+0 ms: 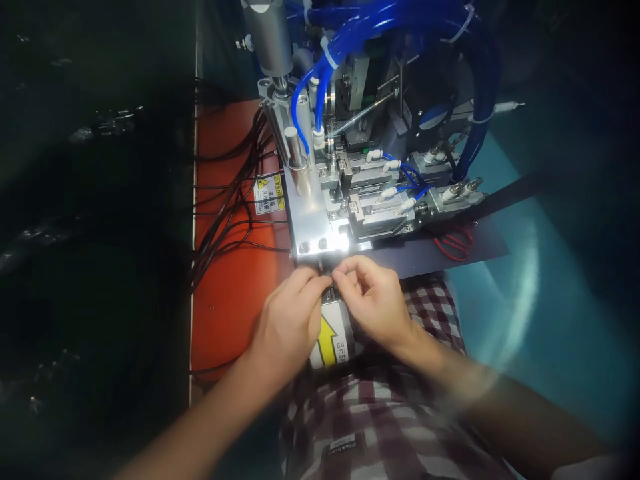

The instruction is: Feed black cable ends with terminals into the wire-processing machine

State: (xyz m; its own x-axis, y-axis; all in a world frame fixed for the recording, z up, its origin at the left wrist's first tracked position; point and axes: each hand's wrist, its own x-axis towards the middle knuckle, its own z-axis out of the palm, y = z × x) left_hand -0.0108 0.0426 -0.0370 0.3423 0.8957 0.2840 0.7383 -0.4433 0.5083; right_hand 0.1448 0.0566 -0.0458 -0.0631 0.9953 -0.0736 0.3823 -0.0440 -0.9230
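Black cables (pixel 225 200) run in a loose bundle across the orange tabletop (pixel 235 327). A yellow-and-white warning label (pixel 271 194) sits at that tabletop's right side, cables crossing it. Well right of the tabletop are red loops (pixel 454 245) and a teal surface (pixel 480 293).

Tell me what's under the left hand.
Partly under the left hand is a white label with a yellow arrow; the hand covers its upper left part. Whatever else lies beneath the palm is hidden, so I cannot tell.
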